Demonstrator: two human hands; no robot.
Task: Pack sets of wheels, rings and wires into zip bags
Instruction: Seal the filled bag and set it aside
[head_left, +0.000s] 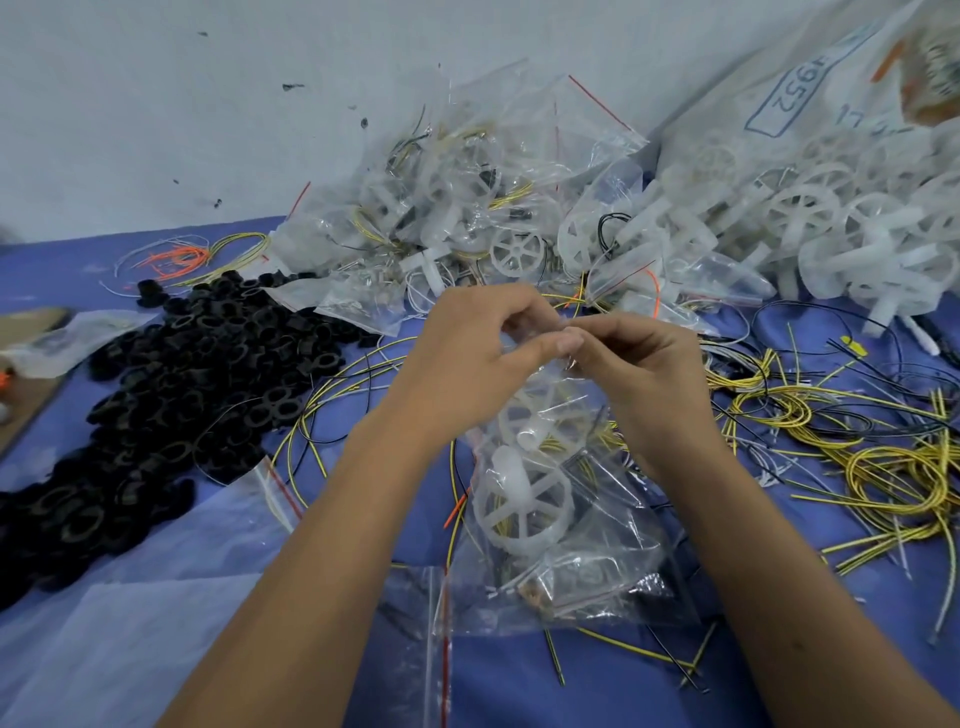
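Clear zip bag (540, 499) hanging over the counter's (623, 686) near edge, its mouth being pinched.
Left hand (467, 364) and right hand (639, 374) curl their fingers (569, 343) tight onto the bag's top strip; wheels (522, 506) and wires sit inside. An uneven pinch could leave the seal gapped, spilling parts. Black rings (171, 384) lie toward the left edge, packed bags (467, 208) at the far edge.

Bare blue table cover (597, 691) lies open at 6 o'clock, between the forearms. At 9 o'clock a heap of black rings (171, 384) blocks passage. At 12 o'clock a pile of filled zip bags (467, 208) stands against the wall. At 2 o'clock loose white wheels (831, 228) crowd the corner. At 3 to 4 o'clock tangled yellow wires (883, 467) cover the surface.
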